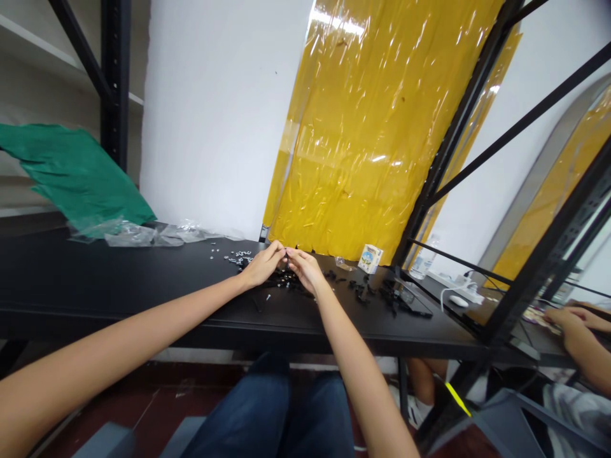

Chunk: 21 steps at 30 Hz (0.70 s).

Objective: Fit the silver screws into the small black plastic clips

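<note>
Both my arms reach forward over a black table (95,286). My left hand (263,263) and my right hand (305,268) meet fingertip to fingertip above a scatter of small black parts (286,283). The fingers of both hands are pinched together around a tiny piece that I cannot make out. Several small silver screws (238,256) lie just left of my left hand. More black parts (367,289) lie to the right of my right hand.
Clear plastic bags (143,234) and a green cloth (71,172) sit at the table's back left. A small white box (370,258) stands by yellow film (372,140). A black shelf frame (525,299) rises on the right, where another person's hand (573,321) rests.
</note>
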Each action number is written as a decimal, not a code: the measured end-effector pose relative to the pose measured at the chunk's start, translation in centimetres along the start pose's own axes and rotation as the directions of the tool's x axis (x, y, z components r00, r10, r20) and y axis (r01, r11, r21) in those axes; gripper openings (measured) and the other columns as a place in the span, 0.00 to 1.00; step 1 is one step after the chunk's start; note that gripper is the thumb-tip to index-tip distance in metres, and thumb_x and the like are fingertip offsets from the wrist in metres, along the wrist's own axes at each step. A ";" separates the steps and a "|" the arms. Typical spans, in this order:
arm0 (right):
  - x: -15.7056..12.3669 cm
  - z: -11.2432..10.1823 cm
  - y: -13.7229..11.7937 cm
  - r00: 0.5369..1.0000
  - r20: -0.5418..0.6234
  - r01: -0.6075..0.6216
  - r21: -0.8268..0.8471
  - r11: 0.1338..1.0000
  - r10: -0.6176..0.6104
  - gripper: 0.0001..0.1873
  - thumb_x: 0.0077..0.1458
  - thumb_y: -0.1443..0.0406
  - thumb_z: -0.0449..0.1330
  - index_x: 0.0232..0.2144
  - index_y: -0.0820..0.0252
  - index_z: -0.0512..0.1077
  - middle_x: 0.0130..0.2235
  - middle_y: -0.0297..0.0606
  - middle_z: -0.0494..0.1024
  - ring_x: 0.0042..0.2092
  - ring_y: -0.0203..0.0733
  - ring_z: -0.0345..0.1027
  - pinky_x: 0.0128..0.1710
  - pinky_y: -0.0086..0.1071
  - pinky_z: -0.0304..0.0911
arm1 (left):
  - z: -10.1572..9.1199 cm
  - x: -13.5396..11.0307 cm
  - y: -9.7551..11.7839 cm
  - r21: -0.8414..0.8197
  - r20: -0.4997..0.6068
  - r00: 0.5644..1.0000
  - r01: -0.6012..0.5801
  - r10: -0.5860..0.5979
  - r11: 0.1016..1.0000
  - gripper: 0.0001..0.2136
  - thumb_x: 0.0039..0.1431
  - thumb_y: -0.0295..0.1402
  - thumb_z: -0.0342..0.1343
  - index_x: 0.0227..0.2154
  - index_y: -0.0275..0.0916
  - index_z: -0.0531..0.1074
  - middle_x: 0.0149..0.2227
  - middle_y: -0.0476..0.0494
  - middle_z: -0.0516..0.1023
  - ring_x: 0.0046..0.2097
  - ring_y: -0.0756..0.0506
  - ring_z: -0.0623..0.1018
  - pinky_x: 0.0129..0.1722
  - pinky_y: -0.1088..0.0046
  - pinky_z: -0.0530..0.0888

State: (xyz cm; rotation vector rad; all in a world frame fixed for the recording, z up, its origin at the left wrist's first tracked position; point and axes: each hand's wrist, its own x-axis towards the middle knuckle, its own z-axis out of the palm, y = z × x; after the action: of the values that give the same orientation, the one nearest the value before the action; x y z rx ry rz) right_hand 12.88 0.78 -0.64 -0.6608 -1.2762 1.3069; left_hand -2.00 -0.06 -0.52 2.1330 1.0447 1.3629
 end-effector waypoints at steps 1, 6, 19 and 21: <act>0.0 0.0 0.0 1.000 -0.003 -0.001 0.006 1.000 0.001 0.14 0.36 0.60 0.68 0.29 0.59 0.78 0.32 0.35 0.79 0.32 0.32 0.71 0.33 0.24 0.65 | 0.0 0.0 0.0 -0.002 0.010 1.000 -0.006 0.006 1.000 0.15 0.60 0.47 0.40 0.30 0.41 0.61 0.26 0.53 0.70 0.29 0.48 0.69 0.32 0.74 0.65; 0.0 0.0 0.0 1.000 -0.003 -0.003 0.010 1.000 0.004 0.14 0.37 0.60 0.68 0.29 0.59 0.78 0.33 0.35 0.80 0.32 0.31 0.70 0.32 0.23 0.66 | -0.2 -0.2 0.3 0.093 0.037 0.999 -0.041 0.038 0.995 0.16 0.62 0.47 0.37 0.30 0.42 0.61 0.24 0.53 0.69 0.28 0.48 0.69 0.30 0.74 0.63; 0.3 -0.2 0.3 1.000 0.013 0.018 0.004 1.000 -0.018 0.13 0.37 0.60 0.68 0.29 0.59 0.78 0.34 0.36 0.80 0.34 0.33 0.72 0.34 0.24 0.67 | -0.7 -0.2 0.8 0.132 -0.073 0.997 -0.005 0.015 0.991 0.18 0.61 0.46 0.38 0.25 0.41 0.63 0.20 0.53 0.68 0.26 0.48 0.68 0.28 0.74 0.62; 0.3 -0.2 0.2 1.000 0.019 0.020 0.016 1.000 -0.021 0.13 0.37 0.60 0.68 0.29 0.59 0.78 0.33 0.35 0.80 0.33 0.33 0.72 0.33 0.23 0.66 | -0.5 -0.2 0.8 0.103 -0.033 0.999 -0.026 0.030 0.994 0.14 0.60 0.45 0.41 0.29 0.41 0.63 0.23 0.53 0.69 0.27 0.48 0.68 0.28 0.75 0.62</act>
State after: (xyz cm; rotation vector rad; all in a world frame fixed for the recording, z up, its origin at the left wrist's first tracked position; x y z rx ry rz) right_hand 12.92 1.15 -0.83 -0.6236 -1.2842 1.3081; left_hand -2.23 -0.80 0.12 2.2127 1.1253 1.3919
